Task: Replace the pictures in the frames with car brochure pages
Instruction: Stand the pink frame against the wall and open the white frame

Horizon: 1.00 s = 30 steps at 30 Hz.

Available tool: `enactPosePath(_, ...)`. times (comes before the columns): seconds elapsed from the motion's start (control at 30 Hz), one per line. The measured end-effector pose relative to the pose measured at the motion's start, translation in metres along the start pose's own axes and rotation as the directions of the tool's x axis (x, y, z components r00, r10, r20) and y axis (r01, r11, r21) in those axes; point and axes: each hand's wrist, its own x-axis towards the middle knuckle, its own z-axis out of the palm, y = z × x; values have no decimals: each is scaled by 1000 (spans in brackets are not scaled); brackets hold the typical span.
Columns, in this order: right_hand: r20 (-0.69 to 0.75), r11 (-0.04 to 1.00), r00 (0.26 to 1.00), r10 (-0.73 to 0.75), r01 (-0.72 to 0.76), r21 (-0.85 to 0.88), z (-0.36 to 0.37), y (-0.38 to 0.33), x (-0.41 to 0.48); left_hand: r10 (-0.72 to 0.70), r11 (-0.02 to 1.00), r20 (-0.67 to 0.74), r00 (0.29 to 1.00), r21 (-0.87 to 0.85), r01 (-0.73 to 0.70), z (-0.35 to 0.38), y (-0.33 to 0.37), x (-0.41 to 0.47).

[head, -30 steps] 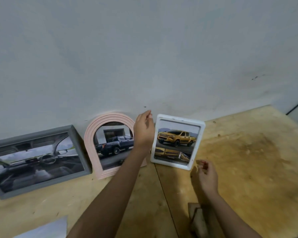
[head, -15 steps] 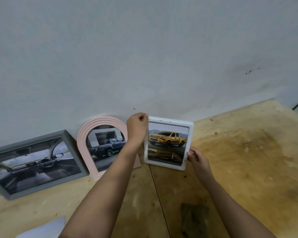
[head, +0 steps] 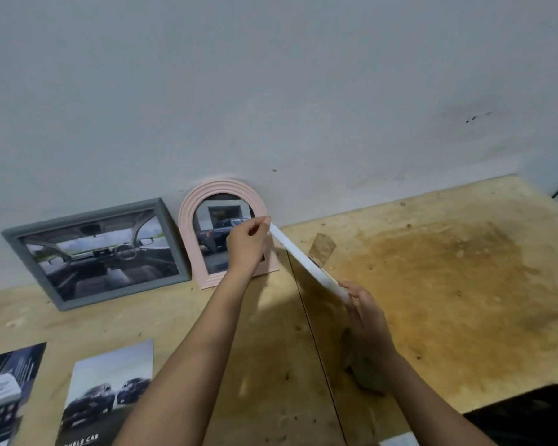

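The white frame (head: 306, 262) is lifted off the table and turned edge-on to me, so its picture is hidden; its brown stand (head: 322, 247) sticks out behind. My left hand (head: 247, 243) pinches its far top corner. My right hand (head: 366, 317) grips its near lower corner. A pink arched frame (head: 190, 220) with a dark pickup picture leans on the wall behind my left hand. A grey frame (head: 171, 239) with a car interior picture leans further left.
Two car brochure pages (head: 110, 391) (head: 4, 391) lie on the wooden table (head: 448, 284) at the near left. The pale wall (head: 271, 91) rises just behind the frames. The table's right edge drops to a dark floor (head: 529, 420).
The white frame was standing against the wall facing me; both hands have taken it, lifted it and swung it edge-on. The view has pulled back, showing the brochure pages.
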Motion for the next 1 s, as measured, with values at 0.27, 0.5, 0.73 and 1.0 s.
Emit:
enactPosePath(0.27, 197, 808, 916, -350, 402, -430, 52, -11, -71, -75, 996, 15, 997, -38, 76, -65, -63, -59)
enactPosePath(0.5, 241, 745, 893, -380, 450, -492, 91, -24, -124, -213, 976, 17, 977, 57, 212, -108, -128, -87)
enactPosePath(0.73, 383, 702, 874, -299, 473, -532, 105, -21, -144, -273, 949, 61, 960, 179, 258, -111, -183, -110)
enactPosePath(1.0, 488, 822, 857, -167, 394, -410, 88, -32, -122, -193, 954, 117, 974, 256, 158, -106, -219, -170)
